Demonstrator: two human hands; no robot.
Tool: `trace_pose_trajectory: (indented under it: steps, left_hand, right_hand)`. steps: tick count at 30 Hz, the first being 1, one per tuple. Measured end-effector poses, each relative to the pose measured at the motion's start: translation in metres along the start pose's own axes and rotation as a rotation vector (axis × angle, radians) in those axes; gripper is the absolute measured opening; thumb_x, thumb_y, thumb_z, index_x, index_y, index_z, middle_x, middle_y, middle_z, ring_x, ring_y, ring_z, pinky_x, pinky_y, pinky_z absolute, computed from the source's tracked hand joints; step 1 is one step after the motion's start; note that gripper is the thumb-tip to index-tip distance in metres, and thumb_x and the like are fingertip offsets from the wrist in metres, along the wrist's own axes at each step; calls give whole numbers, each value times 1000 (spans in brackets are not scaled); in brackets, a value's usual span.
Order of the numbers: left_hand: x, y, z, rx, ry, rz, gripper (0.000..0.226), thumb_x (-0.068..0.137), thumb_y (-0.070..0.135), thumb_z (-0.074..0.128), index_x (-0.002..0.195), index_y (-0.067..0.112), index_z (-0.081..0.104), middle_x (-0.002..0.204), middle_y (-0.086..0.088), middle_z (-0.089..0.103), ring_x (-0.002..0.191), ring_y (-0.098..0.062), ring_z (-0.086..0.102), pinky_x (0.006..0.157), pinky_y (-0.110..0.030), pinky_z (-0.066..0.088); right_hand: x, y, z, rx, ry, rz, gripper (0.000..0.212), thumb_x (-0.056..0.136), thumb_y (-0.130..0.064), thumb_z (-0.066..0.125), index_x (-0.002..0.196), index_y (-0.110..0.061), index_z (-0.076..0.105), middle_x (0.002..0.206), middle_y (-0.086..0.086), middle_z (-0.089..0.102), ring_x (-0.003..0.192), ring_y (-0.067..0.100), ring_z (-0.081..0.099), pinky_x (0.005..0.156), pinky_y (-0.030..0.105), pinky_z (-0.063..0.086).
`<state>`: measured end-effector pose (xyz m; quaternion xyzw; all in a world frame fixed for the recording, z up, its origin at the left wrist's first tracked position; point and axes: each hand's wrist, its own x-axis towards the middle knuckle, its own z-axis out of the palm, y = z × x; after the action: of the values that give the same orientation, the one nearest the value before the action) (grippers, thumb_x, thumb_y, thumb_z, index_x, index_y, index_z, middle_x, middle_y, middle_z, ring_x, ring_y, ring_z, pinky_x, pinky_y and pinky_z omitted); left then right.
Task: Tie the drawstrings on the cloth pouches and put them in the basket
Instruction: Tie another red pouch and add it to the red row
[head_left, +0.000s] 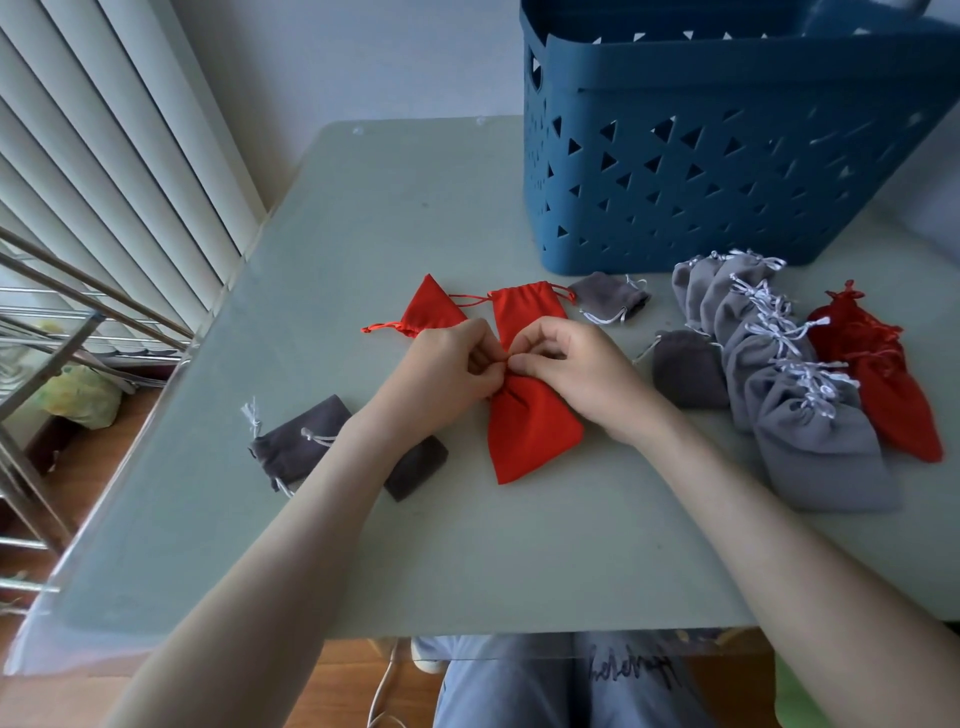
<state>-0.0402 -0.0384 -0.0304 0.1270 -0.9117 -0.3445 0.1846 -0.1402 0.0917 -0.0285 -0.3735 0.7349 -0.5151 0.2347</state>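
The left hand and right hand meet at the middle of the tabletop. Their fingers are curled, and both pinch the gathered neck of a red pouch lying flat there. The blue basket stands at the far right, with a row of tied grey pouches near its front and another red pouch just beyond the hands.
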Motion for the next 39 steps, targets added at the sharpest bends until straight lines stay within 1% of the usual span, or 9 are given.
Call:
trace_pose_trajectory:
  steps: [2, 6, 9, 12, 17, 23, 28, 33, 39]
  left_hand:
    - [-1, -1, 2, 34, 64, 93, 7, 78, 2, 62, 81, 7, 59, 69, -3, 63, 63, -13, 58, 61, -17, 44]
    - [-3, 4, 2, 50, 203, 283, 14, 80, 15, 51, 82, 2, 57, 72, 7, 53, 66, -4, 46, 61, -11, 38]
    - [-4, 7, 3, 91, 252, 334, 19, 83, 17, 47, 84, 1, 56, 77, 8, 51, 71, 2, 40, 68, -3, 34]
    - [-6, 7, 4, 126, 290, 354, 16, 84, 14, 49, 83, 0, 56, 76, 3, 52, 71, -4, 43, 70, 0, 30]
    - [-5, 7, 4, 172, 345, 367, 15, 86, 11, 49, 84, 0, 59, 77, -4, 59, 75, -10, 47, 70, -9, 32]
    - [-4, 8, 4, 151, 378, 370, 13, 84, 9, 50, 87, 1, 61, 80, -4, 60, 76, -10, 49, 72, -5, 33]
    - [-4, 9, 5, 179, 383, 430, 11, 85, 7, 52, 84, -1, 61, 75, -4, 58, 72, -11, 46, 73, -4, 30]
    - [-5, 9, 7, 171, 414, 403, 12, 86, 7, 53, 83, 0, 62, 74, -5, 60, 72, -9, 47, 72, -1, 30]
    - [-4, 10, 9, 110, 425, 361, 14, 88, 10, 51, 81, 1, 60, 72, -5, 58, 68, -13, 49, 62, -24, 41]
  right_hand:
    - [0, -1, 0, 107, -12, 11, 16, 88, -6, 62, 83, -21, 63, 77, -6, 67, 74, 3, 59, 75, 21, 44]
    - [0, -4, -4, 353, -66, 14, 23, 94, 0, 52, 97, -19, 64, 77, -5, 67, 76, 5, 61, 76, 19, 47]
    - [0, -5, -2, 426, -140, 30, 26, 94, 2, 49, 96, -18, 66, 82, -6, 71, 79, 5, 64, 76, 16, 50]
    - [0, -6, -2, 386, -127, 22, 25, 92, 1, 53, 91, -19, 67, 81, -5, 69, 78, 8, 61, 75, 21, 47]
    - [-1, -8, -1, 270, -95, -61, 25, 88, 4, 58, 92, -19, 64, 70, -11, 63, 60, 1, 52, 55, 19, 41]
    - [2, -7, -4, 436, -61, -29, 27, 93, 4, 49, 94, -17, 66, 66, -7, 62, 59, 7, 52, 54, 19, 41]
    - [2, -6, -3, 333, -71, -59, 25, 90, 5, 53, 95, -17, 64, 67, 0, 59, 50, 6, 43, 51, 18, 36]
    - [0, -7, -1, 176, -17, -125, 31, 91, 4, 54, 90, -26, 63, 64, -8, 60, 53, 0, 45, 53, 14, 34]
    - [-2, -11, 3, 209, 62, -194, 22, 89, 12, 51, 91, -8, 60, 66, -9, 60, 53, -5, 49, 54, 8, 37]
